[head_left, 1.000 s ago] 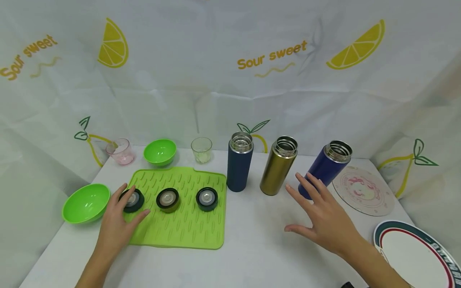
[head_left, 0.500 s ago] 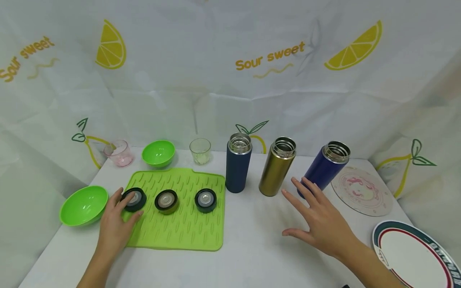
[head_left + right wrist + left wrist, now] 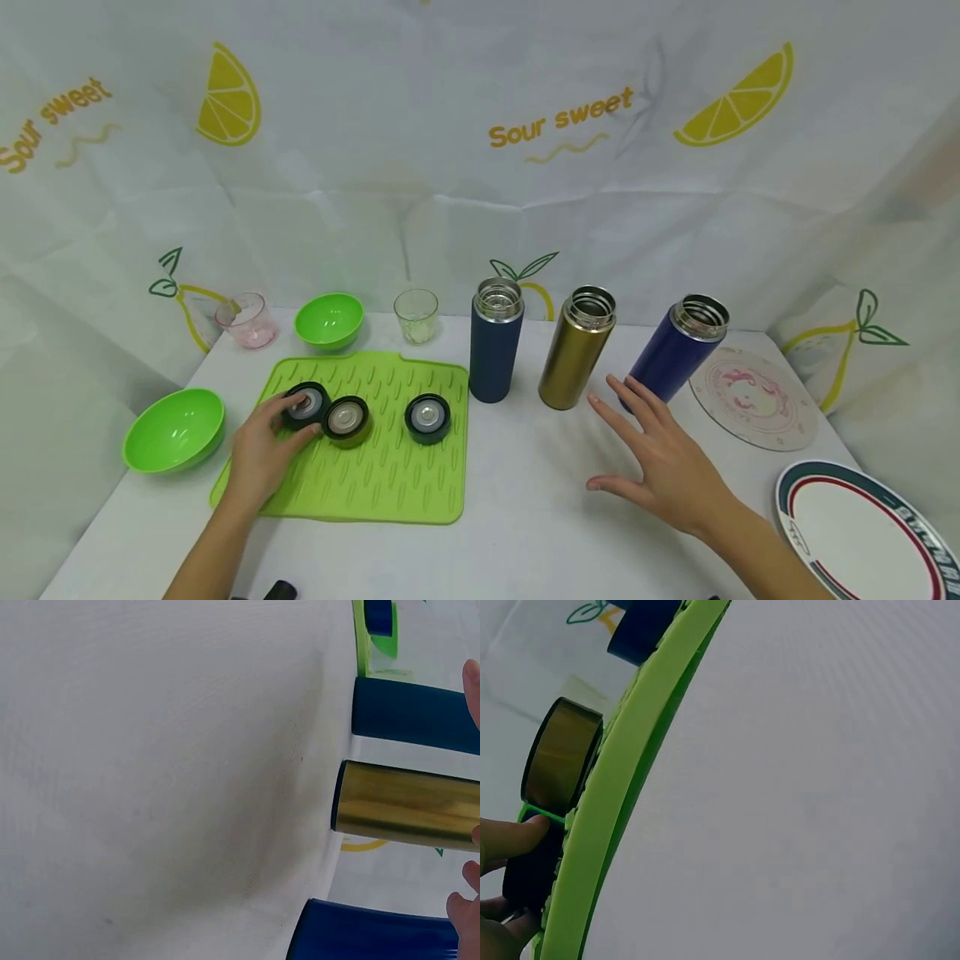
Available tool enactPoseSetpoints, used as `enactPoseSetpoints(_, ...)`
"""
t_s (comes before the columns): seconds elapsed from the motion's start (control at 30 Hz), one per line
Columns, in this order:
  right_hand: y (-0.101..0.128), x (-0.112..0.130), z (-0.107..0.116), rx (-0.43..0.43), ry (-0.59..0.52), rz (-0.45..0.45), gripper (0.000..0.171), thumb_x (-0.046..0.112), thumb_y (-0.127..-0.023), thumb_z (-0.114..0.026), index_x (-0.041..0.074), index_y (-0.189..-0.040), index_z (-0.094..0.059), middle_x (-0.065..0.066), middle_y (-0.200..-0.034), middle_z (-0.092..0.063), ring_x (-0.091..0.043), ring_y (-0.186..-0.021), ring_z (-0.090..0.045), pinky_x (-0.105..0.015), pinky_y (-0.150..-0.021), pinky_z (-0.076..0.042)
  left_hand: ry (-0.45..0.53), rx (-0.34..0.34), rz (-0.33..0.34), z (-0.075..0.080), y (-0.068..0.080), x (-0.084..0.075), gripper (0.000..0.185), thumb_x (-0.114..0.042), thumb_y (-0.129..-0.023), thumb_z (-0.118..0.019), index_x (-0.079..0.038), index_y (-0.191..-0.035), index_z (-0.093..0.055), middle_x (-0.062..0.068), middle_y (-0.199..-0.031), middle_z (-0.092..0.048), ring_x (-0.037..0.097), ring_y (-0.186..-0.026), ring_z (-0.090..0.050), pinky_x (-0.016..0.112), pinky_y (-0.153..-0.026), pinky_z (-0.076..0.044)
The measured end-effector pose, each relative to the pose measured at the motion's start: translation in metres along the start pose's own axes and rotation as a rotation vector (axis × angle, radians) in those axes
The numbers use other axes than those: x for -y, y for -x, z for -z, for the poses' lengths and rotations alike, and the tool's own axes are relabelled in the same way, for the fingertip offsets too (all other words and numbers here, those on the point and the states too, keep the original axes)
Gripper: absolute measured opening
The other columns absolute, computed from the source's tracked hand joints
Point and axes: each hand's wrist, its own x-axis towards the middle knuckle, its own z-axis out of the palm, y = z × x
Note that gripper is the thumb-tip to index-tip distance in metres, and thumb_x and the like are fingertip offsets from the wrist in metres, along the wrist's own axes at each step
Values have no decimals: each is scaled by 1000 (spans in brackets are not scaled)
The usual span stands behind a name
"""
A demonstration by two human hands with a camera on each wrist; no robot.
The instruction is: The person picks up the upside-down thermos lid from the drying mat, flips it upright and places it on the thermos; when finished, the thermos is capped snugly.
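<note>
Three lids lie in a row on the green ribbed mat (image 3: pixel 375 479). My left hand (image 3: pixel 288 417) grips the black lid (image 3: pixel 307 403), which touches the gold lid (image 3: pixel 347 419); the dark blue lid (image 3: pixel 428 417) lies apart to the right. The left wrist view shows a finger (image 3: pixel 514 832) on the black lid (image 3: pixel 529 866), beside the gold lid (image 3: pixel 559 754). Three open flasks stand right of the mat: navy (image 3: pixel 495 350), gold (image 3: pixel 576 354) and blue (image 3: pixel 678 354). My right hand (image 3: pixel 630 442) hovers open, fingers spread, just before the gold and blue flasks.
Two green bowls (image 3: pixel 176 429) (image 3: pixel 330 319), a pink cup (image 3: pixel 247 318) and a clear cup (image 3: pixel 417 314) stand left and behind the mat. A round patterned mat (image 3: pixel 753 398) and a rimmed plate (image 3: pixel 862 525) lie at the right. A printed cloth backs the table.
My left hand has closed round the black lid and slid it right until it touches the gold lid. The right hand has barely shifted.
</note>
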Motion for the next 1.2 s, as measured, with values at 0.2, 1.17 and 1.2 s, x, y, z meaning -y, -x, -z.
enactPoseSetpoints(0.2,0,-1,-2,-11,-18,8,98,66,-76,-78,34,-159,-35,-6,-169,-27,-37,-154,-26,-68,-102,-49,100,47,115,-1,-11,-2,57,-11,-88,-79,-5,-140,-58,28,-153,-46,51,-139,-48,57,-113,-46)
enactPoseSetpoints(1.17,-28,20,3,-83,-443,6,79,25,-80,-87,25,-150,-50,-1,-148,-57,-16,-131,-58,-39,-97,-60,290,138,-517,-31,13,-142,52,-15,-68,-94,-18,-116,-75,0,-127,-67,19,-116,-66,34,-96,-60)
enactPoseSetpoints(1.2,-30,22,3,-91,-488,10,78,21,-81,-86,25,-150,-51,-2,-147,-58,-12,-128,-59,-34,-95,-61,303,161,-541,-35,15,-148,52,-16,-68,-95,-19,-116,-75,-1,-126,-67,19,-116,-66,35,-96,-59)
